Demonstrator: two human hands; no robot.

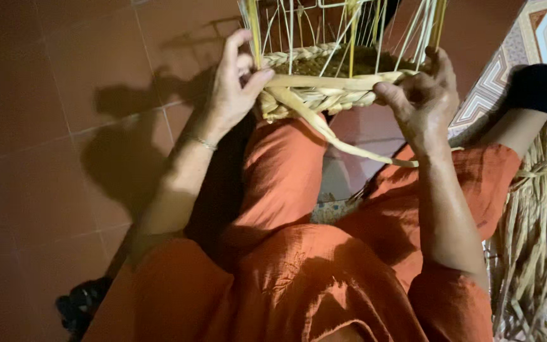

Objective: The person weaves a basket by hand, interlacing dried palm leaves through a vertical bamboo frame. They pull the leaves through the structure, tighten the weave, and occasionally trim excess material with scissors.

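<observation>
Basket (324, 69), half-woven, wire frame, rests on knees (286, 158). L hand (232, 85) pinches flat straw strand (324, 81) at rim's left edge; R hand (422, 95) grips rim's right side, fingers curled. Judgement: keep strand taut & flat, pack tight vs row below. Straw bundle (533, 234) at right.

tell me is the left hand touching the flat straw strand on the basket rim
Touching. The head view shows the left hand with its thumb pressed onto the flat strand at the basket rim.

Place: home floor used as a weaving spot
Evidence: red floor tiles (64, 95); patterned tiles (508, 63); bundle of dried fibre (533, 240); half-woven basket on wire frame (324, 76)
</observation>
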